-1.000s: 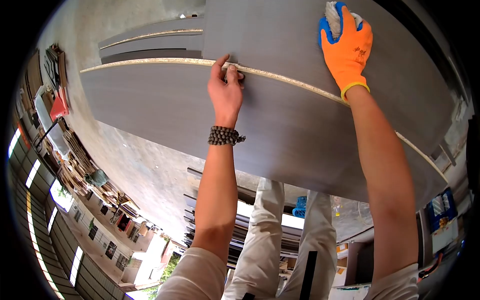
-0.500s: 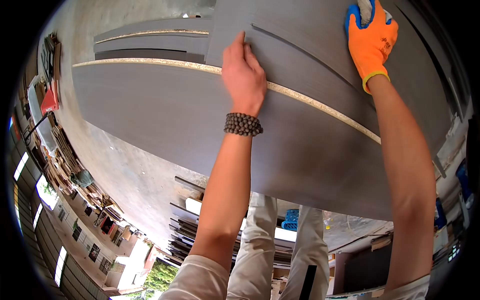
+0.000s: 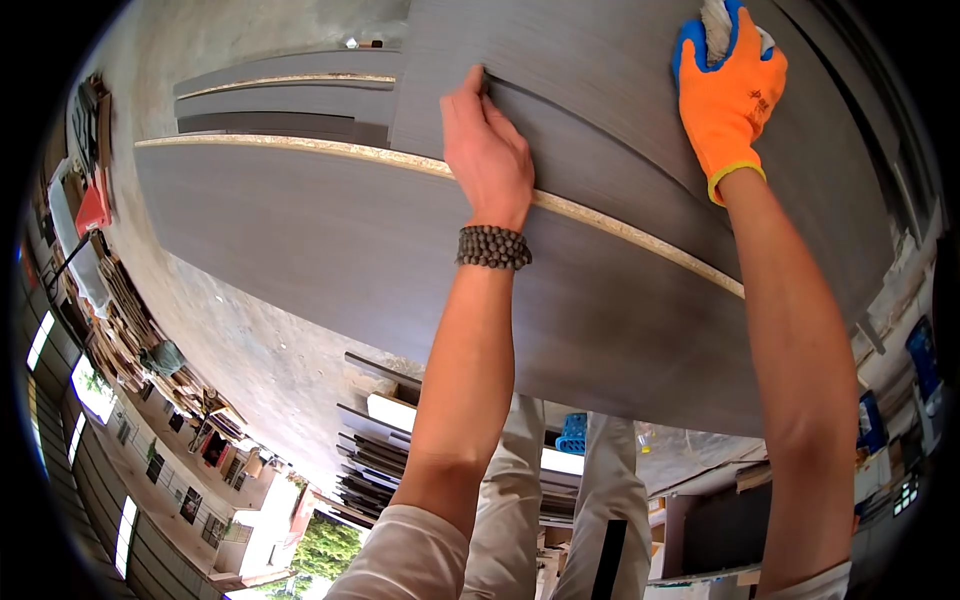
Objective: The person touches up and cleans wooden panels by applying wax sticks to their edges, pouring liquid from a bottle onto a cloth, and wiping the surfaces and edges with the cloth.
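My left hand (image 3: 487, 150), bare with a beaded bracelet (image 3: 493, 247) at the wrist, is at the edge of a grey board (image 3: 590, 135). Its fingers are pressed together and partly bent round that edge; the fingertips are partly hidden. Farther right, my right hand (image 3: 733, 105) wears an orange and blue glove. It is closed round a whitish rag (image 3: 716, 32), pressed on the grey surface. Below both hands lies a large grey panel (image 3: 330, 215) with a raw chipboard edge (image 3: 640, 237).
More grey strips (image 3: 290, 70) lie at the upper left on the concrete floor (image 3: 270, 310). Several stacked boards (image 3: 375, 470) and a blue basket (image 3: 571, 433) are below, near my legs. A red object (image 3: 93, 207) and piled sheets (image 3: 130, 310) stand along the left.
The gloved hand with the rag has shifted slightly left and down in view. My left hand stays at the board's edge. The whole view has moved a little.
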Motion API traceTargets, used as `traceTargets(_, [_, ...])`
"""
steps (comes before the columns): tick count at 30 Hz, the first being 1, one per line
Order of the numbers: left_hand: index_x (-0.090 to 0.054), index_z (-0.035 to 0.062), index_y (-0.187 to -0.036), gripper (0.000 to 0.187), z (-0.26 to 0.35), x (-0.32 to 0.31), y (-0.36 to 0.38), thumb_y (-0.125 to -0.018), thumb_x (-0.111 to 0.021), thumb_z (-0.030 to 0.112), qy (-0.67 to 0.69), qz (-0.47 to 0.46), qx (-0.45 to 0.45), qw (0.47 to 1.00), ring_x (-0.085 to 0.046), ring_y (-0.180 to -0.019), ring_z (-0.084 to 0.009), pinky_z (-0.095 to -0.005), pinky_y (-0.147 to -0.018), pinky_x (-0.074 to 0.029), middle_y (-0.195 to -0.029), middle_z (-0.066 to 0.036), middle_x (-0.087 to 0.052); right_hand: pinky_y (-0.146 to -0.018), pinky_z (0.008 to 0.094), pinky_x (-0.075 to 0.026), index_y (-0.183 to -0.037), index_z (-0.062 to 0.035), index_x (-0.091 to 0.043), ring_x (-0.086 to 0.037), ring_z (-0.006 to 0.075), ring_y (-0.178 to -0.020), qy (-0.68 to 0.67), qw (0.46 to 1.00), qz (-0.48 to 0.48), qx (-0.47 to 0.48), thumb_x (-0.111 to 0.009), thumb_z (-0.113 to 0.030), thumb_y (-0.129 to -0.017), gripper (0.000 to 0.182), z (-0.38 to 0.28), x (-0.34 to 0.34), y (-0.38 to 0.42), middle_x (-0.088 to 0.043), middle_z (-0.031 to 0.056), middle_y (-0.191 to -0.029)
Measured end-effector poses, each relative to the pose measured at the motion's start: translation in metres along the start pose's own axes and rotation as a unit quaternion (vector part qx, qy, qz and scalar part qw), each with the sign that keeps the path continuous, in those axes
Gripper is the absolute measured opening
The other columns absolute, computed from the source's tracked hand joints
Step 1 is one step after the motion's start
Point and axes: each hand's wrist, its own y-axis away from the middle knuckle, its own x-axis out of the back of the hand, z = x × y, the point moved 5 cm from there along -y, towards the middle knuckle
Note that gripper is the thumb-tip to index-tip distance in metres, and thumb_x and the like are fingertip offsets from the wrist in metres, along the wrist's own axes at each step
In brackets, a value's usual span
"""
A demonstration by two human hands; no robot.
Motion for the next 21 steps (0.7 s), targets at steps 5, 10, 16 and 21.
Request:
traceTargets(5, [-0.069,-0.0001,-0.120,0.019,0.012,-0.012,0.013,-0.105,-0.057,-0.001,0.017,0.000,-0.052,0.999,-0.069,-0.106,-0.0368,-0.0429,-0.094,-0.056,-0.115,-0.017,-0.072,-0.104,0.0525,-0.047,-0.145,-0.0099,-0.061,-0.058,0.0467,-0.118,-0.019,0.999,-0.029,-0.026,-0.078,-0.018,-0.091,0.057,-0.004,0.002,-0.006,-0.059,0.0261,-0.124])
traceTargets(10, [-0.071,-0.0001,-0.120,0.016,0.019,-0.007,0.032,-0.107,-0.062,0.004,0.133,0.009,0.077,0.988,-0.071,-0.093,-0.0248,-0.0356,-0.087,-0.057,-0.112,-0.013,-0.076,-0.114,0.0525,-0.046,-0.156,-0.0248,-0.055,-0.051,0.0432,-0.137,0.026,0.992,-0.086,-0.091,-0.086,-0.036,-0.087,0.077,0.016,-0.012,0.000,-0.055,0.0223,-0.143])
traceTargets(16, [-0.074,-0.0036,-0.119,0.027,-0.036,0.026,-0.029,-0.106,-0.073,0.020,0.112,-0.067,0.201,0.971,-0.071,-0.086,-0.0156,-0.0319,-0.082,-0.058,-0.100,-0.009,-0.079,-0.103,0.0522,-0.048,-0.144,-0.0099,-0.062,-0.058,0.0464,-0.117,-0.005,1.000,0.005,-0.001,-0.078,-0.019,-0.092,0.055,0.000,-0.001,-0.001,-0.059,0.0257,-0.124])
traceTargets(21, [-0.078,-0.0049,-0.113,0.041,-0.015,0.027,-0.075,-0.098,-0.079,0.033,-0.064,-0.258,0.012,0.964,-0.079,-0.089,-0.0317,-0.0385,-0.084,-0.060,-0.098,-0.021,-0.081,-0.101,0.0525,-0.048,-0.144,-0.0103,-0.061,-0.059,0.0464,-0.115,-0.013,1.000,0.000,0.008,-0.078,-0.019,-0.092,0.055,-0.002,-0.001,-0.003,-0.059,0.0257,-0.124])
